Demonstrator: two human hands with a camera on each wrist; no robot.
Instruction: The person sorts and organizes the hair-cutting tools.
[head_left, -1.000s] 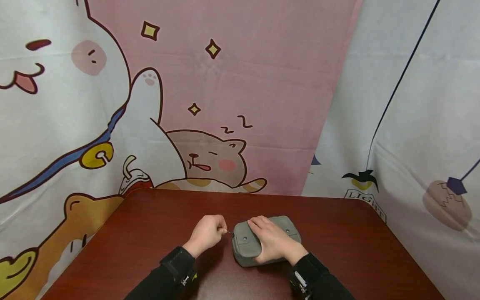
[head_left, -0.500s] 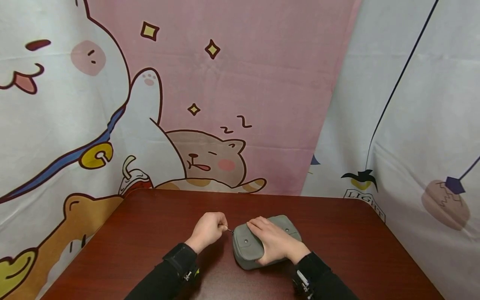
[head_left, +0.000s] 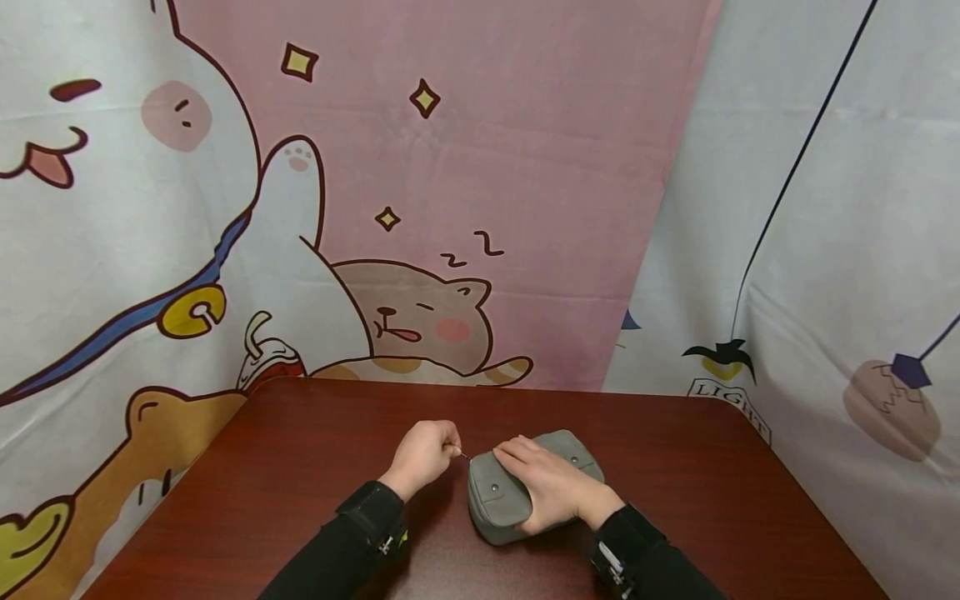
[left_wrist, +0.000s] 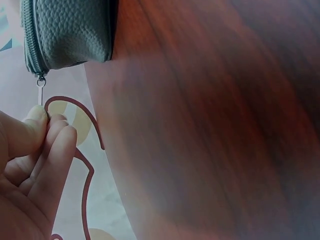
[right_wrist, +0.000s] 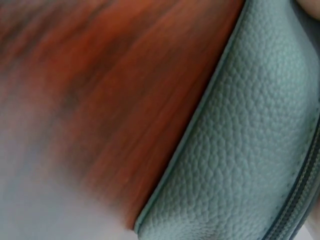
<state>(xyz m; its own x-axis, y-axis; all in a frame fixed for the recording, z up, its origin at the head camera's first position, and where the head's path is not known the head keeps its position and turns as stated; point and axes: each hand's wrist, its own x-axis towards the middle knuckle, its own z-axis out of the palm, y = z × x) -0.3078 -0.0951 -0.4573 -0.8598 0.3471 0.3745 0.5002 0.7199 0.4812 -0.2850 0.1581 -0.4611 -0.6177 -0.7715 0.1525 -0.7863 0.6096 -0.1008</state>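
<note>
A grey-green pebbled leather zip bag point(head_left: 489, 500) with metal studs lies on the table. My right hand point(head_left: 553, 485) grips it from above, fingers over the top and thumb on the near side. My left hand point(head_left: 422, 458), at the bag's left end, pinches a metal zipper pull point(left_wrist: 41, 92) between thumb and fingers. In the left wrist view the pull stretches straight from the zipper's end at the bag's corner. The right wrist view shows the bag's side wall point(right_wrist: 225, 135) and a closed stretch of zipper point(right_wrist: 300, 192); most of the right hand is outside that view.
The reddish-brown wooden table point(head_left: 300, 483) reaches back to a hanging cloth point(head_left: 540, 208) printed with cartoon animals. Dark sleeves with wrist-worn devices point(head_left: 386, 543) cover both forearms.
My left hand has moved slightly away from me and to the right, still pinching the zipper pull. The bag's left end has shifted a little right and nearer, with my right hand staying on it.
</note>
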